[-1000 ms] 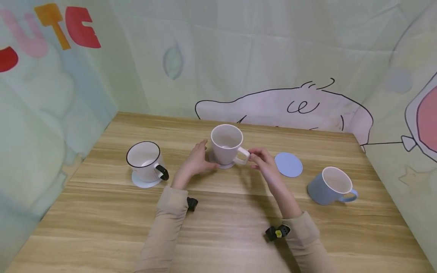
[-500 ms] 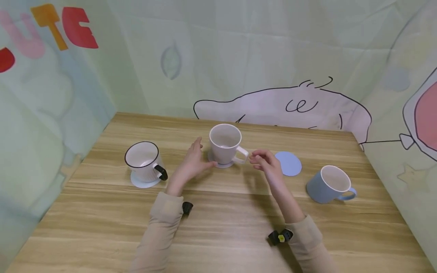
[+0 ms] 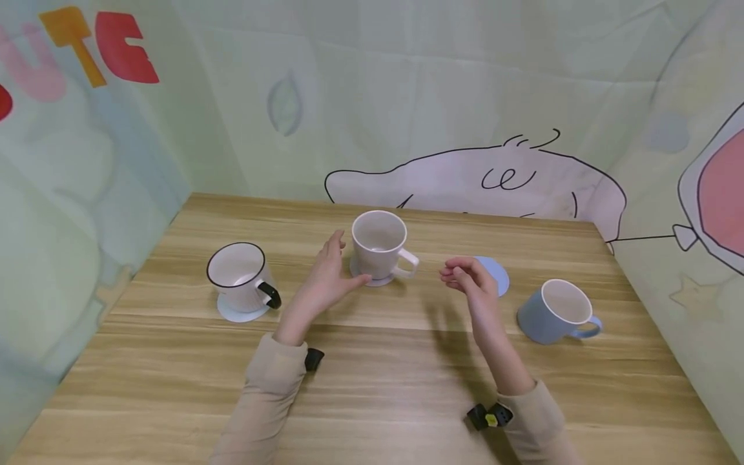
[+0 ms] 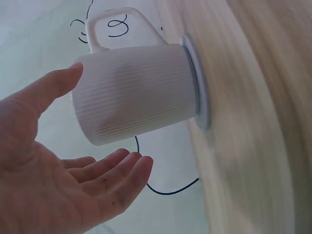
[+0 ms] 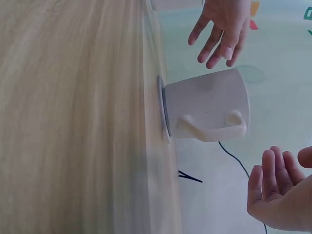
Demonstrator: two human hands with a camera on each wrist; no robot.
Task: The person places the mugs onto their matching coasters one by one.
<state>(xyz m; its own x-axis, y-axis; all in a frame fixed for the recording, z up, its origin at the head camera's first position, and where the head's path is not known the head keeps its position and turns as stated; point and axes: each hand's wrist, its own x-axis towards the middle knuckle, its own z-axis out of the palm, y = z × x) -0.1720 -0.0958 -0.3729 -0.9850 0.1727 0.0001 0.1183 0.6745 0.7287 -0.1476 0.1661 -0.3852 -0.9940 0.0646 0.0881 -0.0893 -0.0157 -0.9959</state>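
A white ribbed mug stands upright on a pale round coaster at the back middle of the table, its handle turned right. Just left of it is my left hand, thumb and fingers spread; the left wrist view shows a gap between the fingers and the mug. My right hand hovers to the right of the handle, fingers loosely bent and holding nothing. In the right wrist view that hand is apart from the mug. Partly behind it in the head view lies a blue coaster.
At the left, a white mug with a black rim and black handle sits on a light coaster. A blue mug stands on the bare wood table at the right. Printed cloth hangs behind the table.
My right hand has let go of the white mug's handle and moved right, now partly covering the blue coaster. My left hand has drawn slightly back to the left. The mugs stay put.
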